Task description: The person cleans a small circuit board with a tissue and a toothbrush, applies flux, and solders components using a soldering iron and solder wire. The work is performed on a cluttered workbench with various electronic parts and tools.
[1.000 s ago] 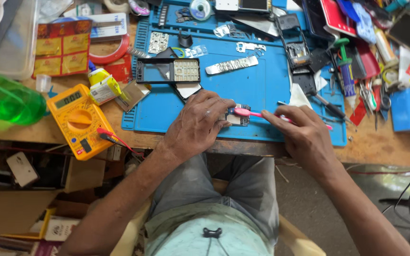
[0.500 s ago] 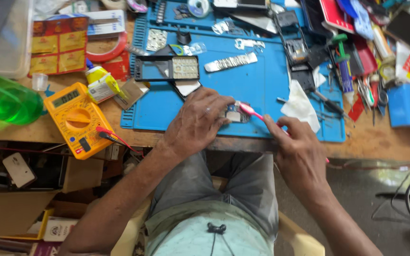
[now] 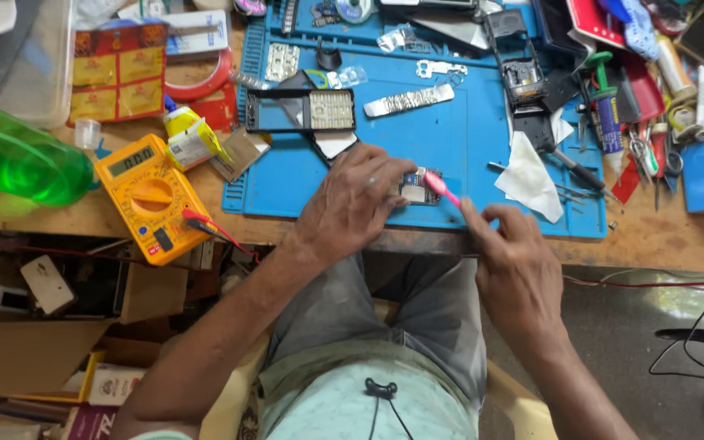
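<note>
- the left hand (image 3: 352, 204) presses down on a small board (image 3: 419, 186) on the blue mat (image 3: 466, 138), near the worktop's front edge.
- the right hand (image 3: 515, 253) pinches a pink brush (image 3: 442, 187); it slants up-left, its tip on the board.

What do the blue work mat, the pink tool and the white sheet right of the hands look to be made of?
Blue mat: likely silicone or rubber, matte, with moulded ridges and trays. Pink tool, in the right hand: looks like plastic, smooth and evenly coloured. White sheet: probably tissue or cloth, creased and limp.
</note>
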`<move>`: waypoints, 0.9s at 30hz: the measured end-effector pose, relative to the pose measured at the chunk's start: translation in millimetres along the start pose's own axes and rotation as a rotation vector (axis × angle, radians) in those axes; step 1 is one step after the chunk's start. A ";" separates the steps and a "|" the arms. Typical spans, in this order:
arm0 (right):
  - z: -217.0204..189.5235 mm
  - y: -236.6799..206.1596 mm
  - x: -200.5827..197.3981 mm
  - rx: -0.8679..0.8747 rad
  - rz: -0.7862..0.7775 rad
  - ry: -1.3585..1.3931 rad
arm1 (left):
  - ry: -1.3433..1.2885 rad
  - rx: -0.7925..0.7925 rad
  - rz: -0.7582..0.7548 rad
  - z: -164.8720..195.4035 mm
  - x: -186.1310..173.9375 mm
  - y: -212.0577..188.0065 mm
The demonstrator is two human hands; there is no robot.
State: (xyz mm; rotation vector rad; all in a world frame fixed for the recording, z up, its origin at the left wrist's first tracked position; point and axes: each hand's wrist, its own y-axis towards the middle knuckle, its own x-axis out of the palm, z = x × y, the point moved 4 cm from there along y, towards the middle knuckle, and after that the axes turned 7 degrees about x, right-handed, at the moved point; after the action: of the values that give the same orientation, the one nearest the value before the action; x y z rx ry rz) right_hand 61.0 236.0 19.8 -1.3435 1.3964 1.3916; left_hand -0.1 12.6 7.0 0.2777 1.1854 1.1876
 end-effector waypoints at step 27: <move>-2.2 5.0 -10.6 -0.094 0.047 0.094 | -0.011 -0.021 -0.047 3.9 -0.7 2.7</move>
State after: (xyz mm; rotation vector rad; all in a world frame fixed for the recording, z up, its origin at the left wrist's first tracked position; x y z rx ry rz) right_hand 58.4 234.9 31.4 -1.4618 1.4479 1.4581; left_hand 1.6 14.6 11.0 0.2390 1.1638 1.1558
